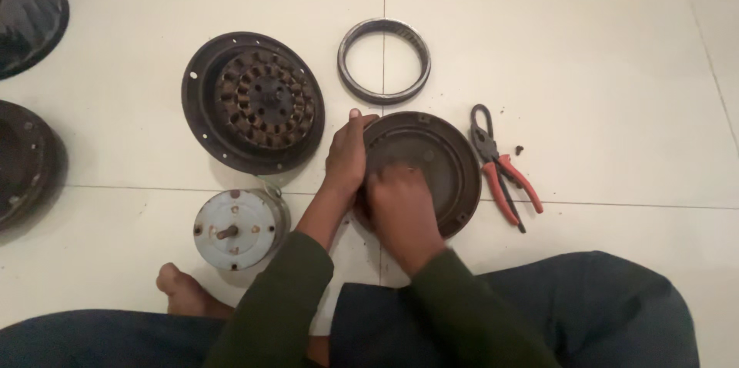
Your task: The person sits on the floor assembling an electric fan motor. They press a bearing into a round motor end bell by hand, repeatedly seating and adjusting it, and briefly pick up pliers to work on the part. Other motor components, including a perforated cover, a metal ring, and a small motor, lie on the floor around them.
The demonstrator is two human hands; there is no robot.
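Observation:
A round dark metal cover (443, 156) lies open side up on the tiled floor in front of me. My left hand (346, 156) grips its left rim, thumb over the top edge. My right hand (400, 202) is pressed down inside the cover, fingers bent and slightly blurred; whether it holds anything I cannot see. To the left lies a dark round plate with a wound stator (254, 102) in its middle.
A metal ring (383, 60) lies beyond the cover. Red-handled pliers (500, 168) lie to its right, with small dark bits nearby. A grey cylindrical motor (237, 228) stands near my bare foot (181, 287). Two dark domed covers (23, 25) sit at the left edge.

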